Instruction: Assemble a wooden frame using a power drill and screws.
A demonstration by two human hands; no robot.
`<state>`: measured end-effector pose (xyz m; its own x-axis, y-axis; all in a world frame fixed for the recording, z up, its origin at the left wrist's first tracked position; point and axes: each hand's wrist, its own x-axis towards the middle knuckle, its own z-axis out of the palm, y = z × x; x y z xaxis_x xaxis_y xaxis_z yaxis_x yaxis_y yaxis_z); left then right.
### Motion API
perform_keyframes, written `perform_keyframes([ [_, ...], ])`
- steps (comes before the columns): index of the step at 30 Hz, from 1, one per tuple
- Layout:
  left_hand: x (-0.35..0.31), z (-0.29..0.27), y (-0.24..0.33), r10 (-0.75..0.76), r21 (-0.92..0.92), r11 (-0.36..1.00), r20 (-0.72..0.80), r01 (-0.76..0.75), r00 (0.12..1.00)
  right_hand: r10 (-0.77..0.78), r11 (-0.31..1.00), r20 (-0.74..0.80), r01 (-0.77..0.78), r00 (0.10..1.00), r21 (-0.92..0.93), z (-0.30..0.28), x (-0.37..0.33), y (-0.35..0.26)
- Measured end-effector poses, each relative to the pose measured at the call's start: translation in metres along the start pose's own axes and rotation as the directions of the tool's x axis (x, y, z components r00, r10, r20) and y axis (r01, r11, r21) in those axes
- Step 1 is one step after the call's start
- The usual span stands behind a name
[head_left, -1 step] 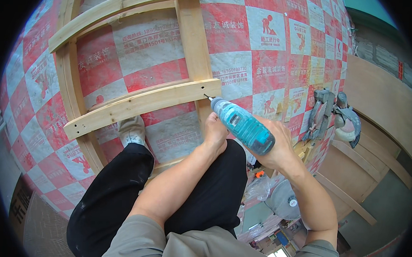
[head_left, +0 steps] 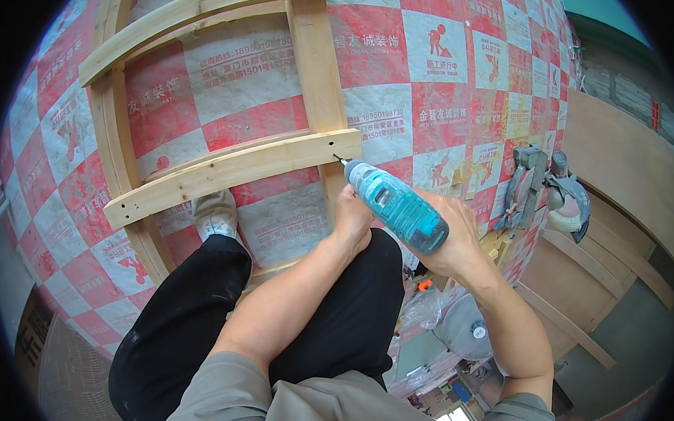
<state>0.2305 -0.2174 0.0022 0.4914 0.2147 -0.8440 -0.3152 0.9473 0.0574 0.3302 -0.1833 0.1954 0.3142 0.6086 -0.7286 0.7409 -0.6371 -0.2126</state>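
My right hand [head_left: 456, 234] grips a teal cordless drill [head_left: 397, 202], its handle hidden under the body. The drill's thin bit points up and left, its tip close to the lower edge of a pale wooden crosspiece [head_left: 233, 174], near that piece's right end. Dark holes show at both ends of the crosspiece, which lies over two long rails of a wooden ladder-like frame [head_left: 318, 67]. Just below the drill's nose is my left hand [head_left: 353, 215], its fingers curled closed and partly hidden; I cannot make out what is in them.
Red and white printed sheeting [head_left: 374, 46] covers the floor. My shoe [head_left: 216, 214] stands by the crosspiece, inside the frame. To the right are a power saw [head_left: 563, 194], wooden boards [head_left: 618, 147] and a round fan [head_left: 467, 327]. A second crosspiece [head_left: 202, 25] spans the frame farther off.
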Motion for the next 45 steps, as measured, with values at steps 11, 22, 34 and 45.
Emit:
perform_keyframes([
  [11,0.023,-0.018,-0.015,-0.049,0.031,0.998,0.079,0.047,0.996,-0.004,0.996,0.056,0.009,0.998,-0.084,-0.004,0.018,-0.004],
  [22,0.027,-0.016,-0.018,0.024,0.109,0.993,0.268,-0.055,0.963,-0.008,0.982,0.094,0.026,0.996,-0.188,0.0,0.032,-0.006],
  [34,0.033,-0.008,-0.019,0.072,0.168,0.979,0.243,-0.115,0.967,-0.09,0.965,0.116,0.115,0.989,-0.234,0.0,0.05,0.002],
  [45,0.025,0.001,-0.008,0.082,0.334,0.922,0.324,-0.196,0.942,-0.249,0.883,0.166,0.295,0.954,-0.364,-0.02,0.06,-0.007],
])
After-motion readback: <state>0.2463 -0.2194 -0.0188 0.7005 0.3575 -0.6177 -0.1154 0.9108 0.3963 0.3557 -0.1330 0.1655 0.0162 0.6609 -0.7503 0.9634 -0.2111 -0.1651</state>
